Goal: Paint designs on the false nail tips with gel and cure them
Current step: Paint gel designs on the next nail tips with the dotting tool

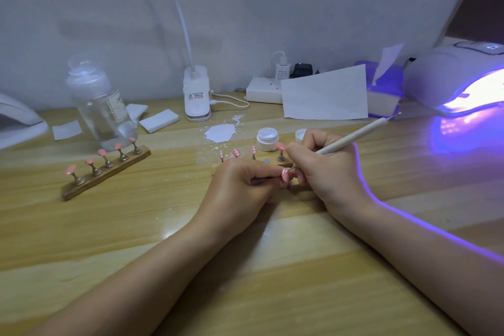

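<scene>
My left hand (pixel 242 185) pinches the metal stem of a small stand carrying a pink nail tip (pixel 285 174) at the table's middle. My right hand (pixel 324 169) grips a white dotting pen (pixel 351 137), its fine point touching that pink tip. Behind my hands a wooden holder (pixel 286 164) carries pink tips with white dots (pixel 236 152) and one plain pink tip (pixel 280 146). An open white gel jar (pixel 267 139) stands just behind it, its lid (pixel 300 135) beside. The UV lamp (pixel 461 82) glows purple at the far right.
A second wooden holder (pixel 106 172) with several plain pink tips lies at the left. A clear pump bottle (pixel 102 106), cotton pads (pixel 159 120), a clip lamp base (pixel 197 94), a white spill (pixel 220 132), a paper sheet (pixel 324 95) and a tissue box (pixel 384 90) line the back.
</scene>
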The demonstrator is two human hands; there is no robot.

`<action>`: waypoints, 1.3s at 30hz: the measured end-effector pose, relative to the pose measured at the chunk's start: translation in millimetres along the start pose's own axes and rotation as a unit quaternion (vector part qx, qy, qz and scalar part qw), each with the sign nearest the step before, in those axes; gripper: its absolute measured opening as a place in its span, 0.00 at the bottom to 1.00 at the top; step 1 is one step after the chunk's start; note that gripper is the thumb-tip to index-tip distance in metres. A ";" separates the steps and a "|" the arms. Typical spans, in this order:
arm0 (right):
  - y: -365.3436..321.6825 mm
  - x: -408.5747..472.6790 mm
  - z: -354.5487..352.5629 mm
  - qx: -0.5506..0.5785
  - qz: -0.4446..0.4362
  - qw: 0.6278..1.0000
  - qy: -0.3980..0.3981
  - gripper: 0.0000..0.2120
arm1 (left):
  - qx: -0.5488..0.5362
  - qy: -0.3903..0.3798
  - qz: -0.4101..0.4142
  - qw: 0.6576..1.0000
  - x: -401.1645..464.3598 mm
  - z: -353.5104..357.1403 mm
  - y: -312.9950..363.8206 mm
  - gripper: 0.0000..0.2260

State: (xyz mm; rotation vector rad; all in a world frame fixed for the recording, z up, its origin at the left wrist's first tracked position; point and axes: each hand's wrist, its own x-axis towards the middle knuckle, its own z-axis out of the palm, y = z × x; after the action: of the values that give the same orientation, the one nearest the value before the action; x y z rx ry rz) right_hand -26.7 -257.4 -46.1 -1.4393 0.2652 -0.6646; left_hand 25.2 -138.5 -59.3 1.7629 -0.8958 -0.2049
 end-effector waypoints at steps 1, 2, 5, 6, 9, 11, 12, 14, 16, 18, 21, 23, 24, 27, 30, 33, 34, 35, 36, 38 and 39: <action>0.1 0.0 0.1 -0.002 0.001 1.000 -0.001 0.19 | 0.000 -0.001 0.001 1.000 0.1 0.2 0.2 0.07; 0.1 -0.2 -0.1 -0.004 0.001 1.000 -0.001 0.20 | 0.000 -0.001 -0.001 1.000 0.2 0.5 0.4 0.07; -0.6 -0.4 0.0 -0.003 -0.003 1.000 -0.002 0.19 | -0.003 -0.003 -0.007 1.000 0.3 0.6 0.7 0.07; -0.9 -0.5 -0.1 -0.003 -0.003 1.000 -0.003 0.19 | -0.003 -0.004 -0.006 1.000 0.1 0.4 1.0 0.07; -0.7 -0.6 -0.1 -0.005 -0.003 1.000 -0.003 0.20 | -0.008 -0.005 -0.005 1.000 0.0 0.3 1.3 0.07; -1.0 -0.6 0.0 -0.005 -0.005 1.000 -0.002 0.19 | -0.010 -0.005 -0.004 1.000 0.0 0.2 1.3 0.08; -1.1 -0.5 0.1 -0.006 -0.006 1.000 -0.002 0.19 | -0.009 -0.005 -0.004 1.000 0.0 0.1 1.3 0.09; -0.9 -0.5 0.1 -0.008 -0.006 1.000 -0.002 0.18 | -0.006 -0.005 -0.004 1.000 0.4 0.2 1.2 0.09; -0.4 -0.6 0.0 -0.009 -0.006 1.000 -0.002 0.18 | -0.004 -0.005 -0.006 1.000 0.5 0.4 1.0 0.09; -0.4 -0.5 -0.2 -0.008 -0.003 1.000 -0.002 0.18 | -0.001 -0.003 -0.005 1.000 0.3 0.3 1.2 0.09; -0.8 -0.6 -0.5 -0.013 -0.009 1.000 -0.005 0.18 | 0.002 -0.001 -0.009 1.000 0.6 0.3 0.9 0.09; -0.9 -0.7 -0.3 -0.016 -0.013 1.000 -0.007 0.19 | -0.007 0.000 -0.016 1.000 0.8 0.7 0.5 0.09; -0.9 -0.7 0.0 -0.012 -0.011 1.000 -0.006 0.19 | -0.009 -0.001 -0.019 1.000 0.9 0.8 0.6 0.09; -1.7 -0.5 0.2 -0.003 -0.007 1.000 0.000 0.19 | -0.011 -0.005 -0.023 1.000 0.3 0.7 1.4 0.10; -2.7 -0.1 -0.2 0.016 0.002 1.000 0.006 0.19 | -0.014 -0.008 -0.027 1.000 0.3 0.6 1.4 0.10; -3.6 -0.3 0.0 0.024 0.000 1.000 0.007 0.18 | -0.017 -0.010 -0.025 0.999 0.1 0.4 2.3 0.10; -3.6 -0.5 0.1 0.016 -0.005 1.000 0.004 0.18 | -0.019 -0.010 -0.023 1.000 0.1 0.2 2.4 0.10; -3.7 -0.8 0.3 0.009 -0.009 1.000 0.002 0.18 | -0.019 -0.010 -0.021 1.000 0.1 0.1 2.3 0.10; -3.7 -1.2 0.5 0.004 -0.011 1.000 -0.001 0.18 | -0.018 -0.010 -0.020 1.000 0.1 0.0 2.3 0.10; -3.9 -2.2 0.7 -0.004 -0.014 1.000 -0.007 0.19 | -0.018 -0.010 -0.019 1.000 -0.1 0.1 2.4 0.10; -4.1 -2.5 1.1 -0.008 -0.017 1.000 -0.009 0.19 | -0.017 -0.008 -0.019 1.000 0.0 0.1 2.5 0.11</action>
State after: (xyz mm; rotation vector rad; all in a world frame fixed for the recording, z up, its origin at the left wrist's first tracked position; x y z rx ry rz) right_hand -29.2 -255.1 -42.5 -1.4679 0.2330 -0.6775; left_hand 24.0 -138.9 -57.2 1.7501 -0.8669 -0.2577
